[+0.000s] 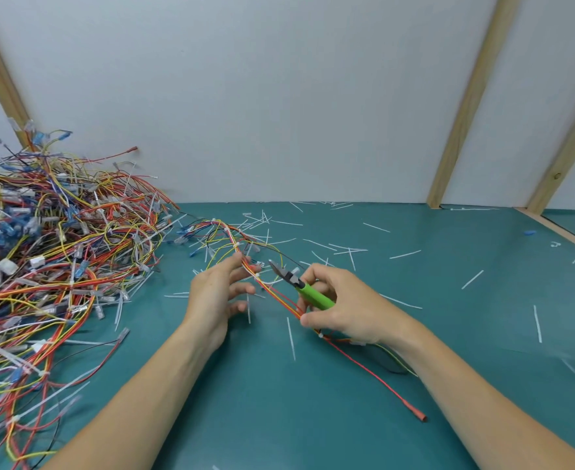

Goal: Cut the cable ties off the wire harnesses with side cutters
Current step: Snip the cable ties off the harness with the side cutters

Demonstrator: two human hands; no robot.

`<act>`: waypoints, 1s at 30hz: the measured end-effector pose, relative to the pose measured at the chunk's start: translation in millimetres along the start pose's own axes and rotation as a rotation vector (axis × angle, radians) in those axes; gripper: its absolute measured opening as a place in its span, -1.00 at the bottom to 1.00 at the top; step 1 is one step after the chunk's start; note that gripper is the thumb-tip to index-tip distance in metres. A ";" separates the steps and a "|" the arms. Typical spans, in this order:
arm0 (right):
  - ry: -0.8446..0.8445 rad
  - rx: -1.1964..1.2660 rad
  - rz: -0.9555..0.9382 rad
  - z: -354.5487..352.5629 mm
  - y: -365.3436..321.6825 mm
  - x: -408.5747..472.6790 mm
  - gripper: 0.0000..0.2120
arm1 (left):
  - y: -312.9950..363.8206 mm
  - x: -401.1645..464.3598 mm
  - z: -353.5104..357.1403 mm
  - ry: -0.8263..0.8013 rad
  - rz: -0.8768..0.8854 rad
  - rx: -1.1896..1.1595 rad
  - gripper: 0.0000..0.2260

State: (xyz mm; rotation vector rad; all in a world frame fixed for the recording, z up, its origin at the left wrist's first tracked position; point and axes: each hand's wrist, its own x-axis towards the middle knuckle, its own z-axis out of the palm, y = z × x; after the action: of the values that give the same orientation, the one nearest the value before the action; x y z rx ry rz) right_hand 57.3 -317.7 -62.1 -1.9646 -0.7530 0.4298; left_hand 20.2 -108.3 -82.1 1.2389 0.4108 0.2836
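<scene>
A thin wire harness (272,293) of red, orange and yellow wires stretches from the back middle of the table to my hands, and one red lead trails off to the front right. My left hand (216,293) has its fingers spread and fairly straight, the fingertips touching the harness near a white cable tie (257,276). My right hand (340,307) grips the green-handled side cutters (301,286) and pinches the harness wires beneath them. The cutter jaws point up and left, a little to the right of the harness, with the tips slightly apart.
A big tangled pile of coloured wire harnesses (48,259) fills the left side of the teal table (313,418). Several cut white tie pieces (347,251) lie scattered over the middle and right. A white wall with wooden battens (465,106) stands behind.
</scene>
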 end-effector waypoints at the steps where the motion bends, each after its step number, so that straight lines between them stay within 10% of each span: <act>1: -0.013 -0.006 0.010 0.8 0.0 -0.2 -0.72 | -0.1 -0.3 -1.1 0.009 0.017 0.008 -0.86; 15: 0.475 0.345 0.057 -9.4 -4.0 7.5 -0.83 | 1.4 -8.8 3.1 -0.348 0.107 -0.082 -0.93; 23: 0.145 0.670 0.343 -20.6 2.3 7.3 -0.85 | -7.6 -24.0 8.4 -0.825 0.104 0.126 -0.91; 30: 0.393 0.950 0.286 -22.5 8.5 12.1 -0.89 | -4.6 -27.7 10.6 -0.815 0.008 0.452 -0.70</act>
State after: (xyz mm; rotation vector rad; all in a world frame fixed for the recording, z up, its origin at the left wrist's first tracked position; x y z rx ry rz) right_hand 82.2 -327.6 -58.6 -1.1787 0.0279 0.4396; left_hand 0.2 -130.5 -79.5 1.6728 -0.2541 -0.3333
